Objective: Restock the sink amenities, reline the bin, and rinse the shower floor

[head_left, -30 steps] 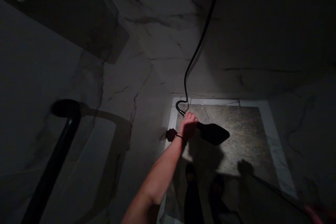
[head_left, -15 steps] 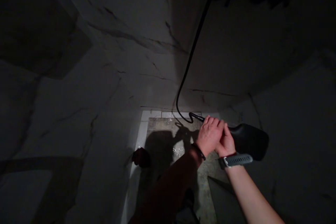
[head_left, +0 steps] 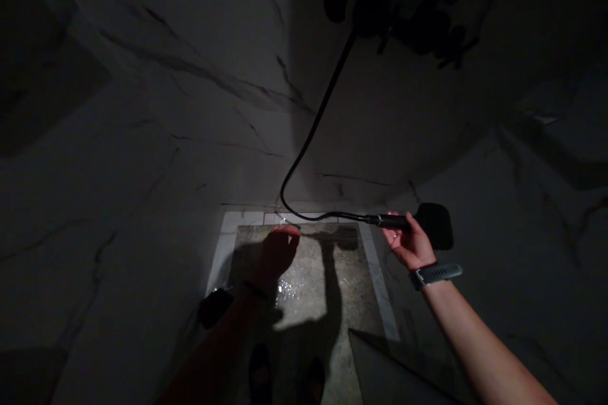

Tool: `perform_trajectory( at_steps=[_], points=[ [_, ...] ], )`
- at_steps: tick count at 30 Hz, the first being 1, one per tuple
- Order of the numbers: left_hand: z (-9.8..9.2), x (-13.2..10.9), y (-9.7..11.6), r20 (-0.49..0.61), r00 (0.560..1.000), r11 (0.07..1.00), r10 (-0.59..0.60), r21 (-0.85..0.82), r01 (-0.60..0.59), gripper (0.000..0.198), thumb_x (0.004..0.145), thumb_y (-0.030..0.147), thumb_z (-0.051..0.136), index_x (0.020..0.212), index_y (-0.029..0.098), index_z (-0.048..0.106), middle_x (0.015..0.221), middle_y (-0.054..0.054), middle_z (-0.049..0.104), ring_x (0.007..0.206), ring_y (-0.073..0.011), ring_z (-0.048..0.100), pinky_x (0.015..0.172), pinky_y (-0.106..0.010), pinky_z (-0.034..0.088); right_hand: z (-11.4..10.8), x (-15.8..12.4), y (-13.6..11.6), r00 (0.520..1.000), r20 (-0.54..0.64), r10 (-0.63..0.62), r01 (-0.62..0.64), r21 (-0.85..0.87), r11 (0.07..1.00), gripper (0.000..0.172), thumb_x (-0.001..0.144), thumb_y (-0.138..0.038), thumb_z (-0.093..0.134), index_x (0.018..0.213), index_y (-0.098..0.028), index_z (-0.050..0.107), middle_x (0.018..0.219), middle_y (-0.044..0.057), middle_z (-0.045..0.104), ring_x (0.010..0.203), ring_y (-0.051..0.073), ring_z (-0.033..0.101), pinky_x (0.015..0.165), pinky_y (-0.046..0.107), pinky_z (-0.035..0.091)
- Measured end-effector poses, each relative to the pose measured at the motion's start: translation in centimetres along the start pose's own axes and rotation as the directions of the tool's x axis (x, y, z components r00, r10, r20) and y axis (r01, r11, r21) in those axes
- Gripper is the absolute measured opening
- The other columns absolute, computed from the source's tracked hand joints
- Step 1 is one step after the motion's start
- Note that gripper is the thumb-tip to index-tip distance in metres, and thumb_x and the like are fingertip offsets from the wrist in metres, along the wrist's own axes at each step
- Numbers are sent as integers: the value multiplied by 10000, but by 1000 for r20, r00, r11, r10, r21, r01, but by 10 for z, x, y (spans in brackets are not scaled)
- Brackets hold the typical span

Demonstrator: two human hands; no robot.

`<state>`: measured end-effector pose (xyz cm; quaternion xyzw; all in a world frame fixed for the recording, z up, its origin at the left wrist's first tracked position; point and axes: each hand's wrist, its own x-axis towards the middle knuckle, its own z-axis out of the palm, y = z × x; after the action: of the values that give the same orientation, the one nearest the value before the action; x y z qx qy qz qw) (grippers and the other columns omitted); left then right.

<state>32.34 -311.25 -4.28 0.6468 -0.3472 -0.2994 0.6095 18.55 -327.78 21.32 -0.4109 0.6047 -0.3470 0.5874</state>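
My right hand (head_left: 409, 242) is wrapped around the handle of a black hand shower (head_left: 436, 226), its flat squarish head pointing right. From the handle's left end a black shower hose (head_left: 311, 133) runs left, then curves up along the wall. My left hand (head_left: 280, 252) is off the hand shower, in shadow, just below the bend of the hose. Its fingers are loosely curled with a gap beside the thumb, and I see nothing in them. A watch (head_left: 437, 273) sits on my right wrist and a dark band (head_left: 256, 290) on the left one.
The hose rises to a dark shower mixer (head_left: 413, 16) on the wall. Marble-patterned walls enclose a wet grey floor (head_left: 308, 304) with glinting water. A dark object (head_left: 215, 308) stands at the left edge, and my feet (head_left: 260, 370) show below.
My left hand has let go of the hand shower and moved left. My right hand holds it alone, now tilted more level. The view has shifted, showing more of the mixer.
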Motion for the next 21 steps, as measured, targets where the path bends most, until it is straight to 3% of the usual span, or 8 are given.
perform_trajectory(
  at_steps=[5, 9, 12, 15, 18, 21],
  points=[
    [1, 27, 45, 23, 998, 998, 50, -24, -50, 184, 904, 194, 514, 833, 147, 678, 897, -66, 711, 915, -198, 616, 898, -335, 482, 12, -8, -6, 1000, -13, 1, -1, -45, 999, 78, 894, -194, 593, 911, -141, 647, 888, 66, 737, 827, 191, 722, 723, 321, 642],
    [-1, 48, 58, 82, 997, 999, -11, -35, 14, 205, 907, 226, 530, 847, 157, 714, 896, -54, 719, 911, -189, 628, 849, -307, 492, 18, -13, -12, 1000, 20, -16, 18, -88, 996, 110, 892, -175, 569, 877, -110, 657, 881, 86, 732, 857, 232, 723, 704, 343, 647],
    [1, 53, 70, 161, 987, 999, -14, -36, 20, 198, 901, 218, 544, 859, 152, 726, 905, -54, 725, 926, -186, 639, 871, -304, 494, 16, -13, -18, 998, 56, -33, 39, -112, 993, 95, 805, -174, 682, 874, -109, 674, 889, 83, 735, 883, 247, 721, 731, 341, 644],
    [9, 57, 97, 239, 968, 995, 76, -80, -58, 177, 865, 281, 626, 936, 158, 732, 945, -53, 730, 956, -191, 631, 869, -300, 498, 12, -14, -20, 994, 107, -27, 42, -144, 989, 250, 668, -194, 819, 865, -103, 694, 912, 89, 738, 925, 277, 713, 777, 343, 638],
    [22, 66, 126, 433, 892, 991, 129, -95, -97, 290, 755, 414, 741, 874, 149, 741, 820, -58, 715, 833, -201, 641, 738, -291, 501, 10, -16, -18, 990, 142, -13, 38, -176, 984, 321, 599, -219, 873, 847, -104, 705, 916, 90, 740, 927, 277, 713, 800, 334, 632],
    [34, 77, 146, 672, 735, 987, 89, -156, 24, 264, 719, 388, 747, 712, 126, 714, 639, -40, 655, 623, -160, 617, 568, -251, 448, 10, -19, -15, 984, 176, 11, 25, -201, 979, 317, 610, -237, 873, 852, -111, 712, 917, 88, 741, 945, 267, 711, 803, 321, 628]
  ],
)
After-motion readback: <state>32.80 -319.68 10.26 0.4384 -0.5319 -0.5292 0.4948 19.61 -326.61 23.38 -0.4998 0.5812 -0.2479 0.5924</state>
